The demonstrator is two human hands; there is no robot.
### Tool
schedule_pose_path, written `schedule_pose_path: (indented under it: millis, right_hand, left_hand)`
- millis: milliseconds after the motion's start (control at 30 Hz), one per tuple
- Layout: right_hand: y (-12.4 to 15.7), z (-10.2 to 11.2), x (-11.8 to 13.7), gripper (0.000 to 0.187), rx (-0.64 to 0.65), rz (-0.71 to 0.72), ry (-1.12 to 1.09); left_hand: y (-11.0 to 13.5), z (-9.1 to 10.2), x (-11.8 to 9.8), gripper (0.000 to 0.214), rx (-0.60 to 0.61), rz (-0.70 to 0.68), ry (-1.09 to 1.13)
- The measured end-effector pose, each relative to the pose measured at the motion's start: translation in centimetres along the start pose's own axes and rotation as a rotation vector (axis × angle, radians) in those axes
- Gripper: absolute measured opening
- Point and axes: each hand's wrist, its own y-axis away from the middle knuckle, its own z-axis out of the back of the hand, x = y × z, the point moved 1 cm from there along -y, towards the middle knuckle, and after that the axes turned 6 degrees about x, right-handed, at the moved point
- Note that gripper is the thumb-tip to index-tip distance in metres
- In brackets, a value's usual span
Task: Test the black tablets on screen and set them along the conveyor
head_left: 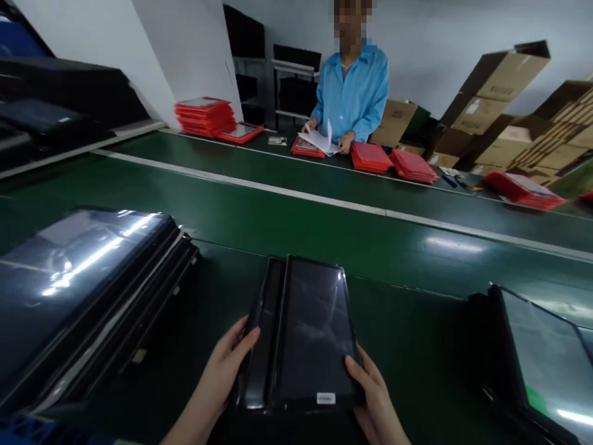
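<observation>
Two dark, glossy flat screen panels are between my hands over the green work surface. The right-hand panel (317,327) has a small white label near its lower edge and overlaps the left-hand panel (266,340). My left hand (231,352) grips the outer edge of the left panel, thumb on top and fingers partly hidden underneath. Along the right panel's outer edge my right hand (373,386) is closed, its thumb on the face. Whether the panels rest on the surface or are lifted I cannot tell.
A stack of larger screen panels (92,259) lies at left, and more panels (546,352) at right. Beyond the green conveyor (296,213), a person in a blue jacket (354,93) handles papers (319,139) among red-wrapped stacks (204,114). Cardboard boxes (503,80) stand behind.
</observation>
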Motion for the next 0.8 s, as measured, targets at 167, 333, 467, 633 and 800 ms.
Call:
schedule_pose_path:
  millis: [167, 333, 467, 633, 800]
  right_hand:
    - [-0.6, 7.4, 0.1, 0.078, -0.289, 0.124, 0.251]
    - [-1.1, 10.4, 2.7, 0.066, -0.398, 0.578, 0.987]
    - [-4.1, 9.1, 5.5, 0.062, -0.349, 0.674, 1.148]
    - [-8.6, 7.6, 7.9, 0.066, -0.304, 0.671, 1.093]
    - [-9.6, 7.4, 8.2, 0.058, -0.285, 0.684, 1.015]
  left_hand:
    - [-4.6, 5.0, 0.2, 0.049, -0.046, -0.072, -0.342]
    - [-6.1, 4.0, -0.3, 0.053, -0.127, -0.584, -0.932]
    - [-7.8, -2.9, -0.8, 0.056, 0.176, -0.765, -1.233]
    - [-11.6, -10.3, -2.1, 0.061, 0.285, -0.847, -1.534]
    - [-12.6, -11.3, -2.4, 0.061, 0.275, -0.850, -1.548]
